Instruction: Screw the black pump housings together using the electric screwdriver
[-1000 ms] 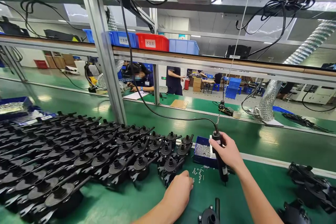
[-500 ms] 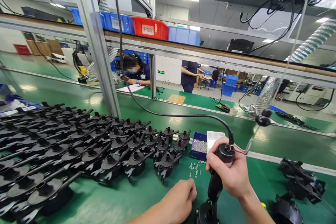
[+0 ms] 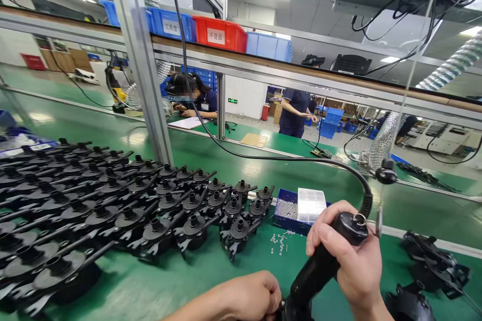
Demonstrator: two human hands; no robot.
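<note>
My right hand (image 3: 350,256) is wrapped round a black corded electric screwdriver (image 3: 316,273), which leans with its lower end down to the left. Under its tip, at the bottom edge, a black plastic part (image 3: 297,309) is partly cut off from view. My left hand (image 3: 254,293) is closed, with its fingertips against the left side of that part; what they grip is largely hidden. Beyond the hands, small loose screws and nuts (image 3: 280,243) lie on the green mat. A blue tray (image 3: 291,225) behind them holds more small metal pieces and a clear lidded box (image 3: 311,204).
Rows of black round assemblies (image 3: 130,218) fill the left side. More black parts (image 3: 433,261) lie at the right. A metal post (image 3: 145,60) rises at centre left. The screwdriver cable (image 3: 263,156) arches across. Two co-workers (image 3: 295,110) are beyond the bench.
The screwdriver has gone from nearly upright to tilted, its top swinging right with my right hand. My left hand has moved slightly down, closer to the black part.
</note>
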